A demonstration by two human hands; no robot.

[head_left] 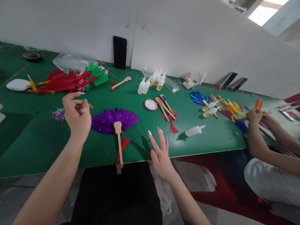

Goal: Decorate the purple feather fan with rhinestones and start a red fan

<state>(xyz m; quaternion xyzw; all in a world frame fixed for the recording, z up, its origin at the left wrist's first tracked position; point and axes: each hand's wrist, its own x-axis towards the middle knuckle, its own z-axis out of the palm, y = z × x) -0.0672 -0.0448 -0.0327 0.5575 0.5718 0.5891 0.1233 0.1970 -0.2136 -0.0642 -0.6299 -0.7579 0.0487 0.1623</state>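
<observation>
A purple feather fan (114, 120) with a wooden handle and a red tassel lies on the green table (41, 151) in front of me. My left hand (76, 113) is raised left of the fan, fingers curled in a pinch; what it pinches is too small to name. A small pile of sequins (58, 114) lies just left of that hand. My right hand (160, 151) hovers at the table's front edge, right of the fan, with fingers stretched out and nothing in it.
Red and green feathers (70, 79) lie at the back left. Glue bottles (150, 80), a round lid (151, 104), wooden handles with tassels (166, 110) and a lone bottle (195, 130) sit to the right. Another person's hands (254, 117) work on coloured feathers at far right. A phone (120, 52) leans on the wall.
</observation>
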